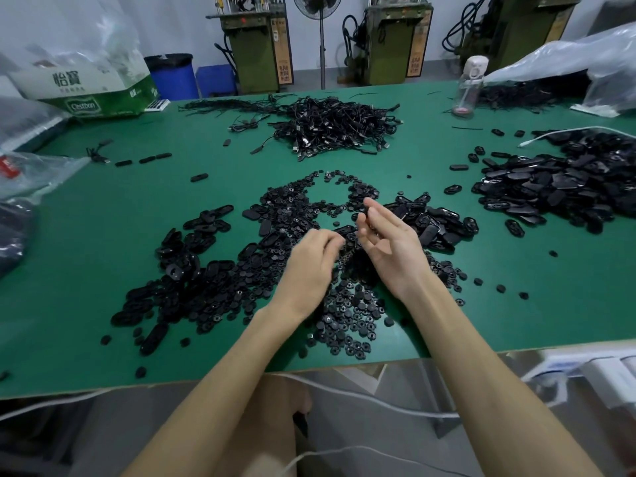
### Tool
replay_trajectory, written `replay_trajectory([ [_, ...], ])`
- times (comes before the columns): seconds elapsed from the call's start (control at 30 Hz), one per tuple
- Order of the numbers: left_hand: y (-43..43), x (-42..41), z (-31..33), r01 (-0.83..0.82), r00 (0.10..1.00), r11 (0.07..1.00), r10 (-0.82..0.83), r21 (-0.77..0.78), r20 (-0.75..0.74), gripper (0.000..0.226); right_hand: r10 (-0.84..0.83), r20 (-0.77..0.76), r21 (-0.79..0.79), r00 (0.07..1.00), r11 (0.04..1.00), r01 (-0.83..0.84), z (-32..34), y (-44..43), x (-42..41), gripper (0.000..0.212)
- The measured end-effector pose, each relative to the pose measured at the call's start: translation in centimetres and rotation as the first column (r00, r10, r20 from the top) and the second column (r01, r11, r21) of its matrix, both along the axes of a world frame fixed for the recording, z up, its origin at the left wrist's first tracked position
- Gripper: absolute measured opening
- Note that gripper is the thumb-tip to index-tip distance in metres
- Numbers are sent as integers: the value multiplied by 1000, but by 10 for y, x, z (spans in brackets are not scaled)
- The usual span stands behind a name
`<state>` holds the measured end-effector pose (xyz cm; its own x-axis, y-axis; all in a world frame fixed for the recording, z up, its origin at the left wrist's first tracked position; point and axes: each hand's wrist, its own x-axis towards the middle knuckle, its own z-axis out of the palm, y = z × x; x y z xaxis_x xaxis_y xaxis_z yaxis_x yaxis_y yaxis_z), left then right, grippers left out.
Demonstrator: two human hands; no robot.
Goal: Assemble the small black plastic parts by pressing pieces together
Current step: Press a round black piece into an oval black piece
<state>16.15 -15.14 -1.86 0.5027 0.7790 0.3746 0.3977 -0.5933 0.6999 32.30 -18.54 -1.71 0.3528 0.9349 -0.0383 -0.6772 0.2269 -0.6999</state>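
Note:
A wide heap of small round black parts [347, 315] covers the green table [103, 235] in front of me, mixed with oval black shells [192, 249] to the left. My left hand [309, 263] hovers palm down over the heap, its fingers curled toward the fingertips; whether it pinches a piece is hidden. My right hand [385, 235] is raised just to its right, palm turned up and inward, fingers loosely extended, with a small dark piece [370, 212] between the thumb and fingertips. The two hands nearly touch.
A pile of black cables [337, 125] lies at the far centre. Another heap of oval black shells [564, 184] fills the right side. A clear bottle [469, 87], plastic bags [568, 60] and a cardboard box [93, 87] stand along the far edge. White cords [378, 401] hang below the table's near edge.

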Motion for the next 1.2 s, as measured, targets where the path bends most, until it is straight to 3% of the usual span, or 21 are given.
replay_trajectory([
  [0.13, 18, 4, 3, -13, 955, 936, 116, -351, 274, 28, -7, 168, -27, 986, 1000, 11, -2, 1, -8, 26],
  [0.33, 33, 8, 6, 123, 893, 841, 139, -527, 429, 27, -38, 381, -20, 924, 999, 50, -6, 3, -9, 24],
  [0.47, 36, 5, -1, 280, 827, 791, 89, -544, 555, 26, -24, 410, -17, 912, 999, 34, -7, 3, -10, 22],
  [0.67, 35, 3, -6, 381, 805, 754, 14, -535, 593, 24, 14, 394, -11, 919, 1000, -10, -5, 2, -12, 21],
  [1.2, 32, 1, -7, 376, 744, 748, 109, -547, 660, 33, 7, 324, 19, 946, 1000, -14, -3, -2, -13, 23],
])
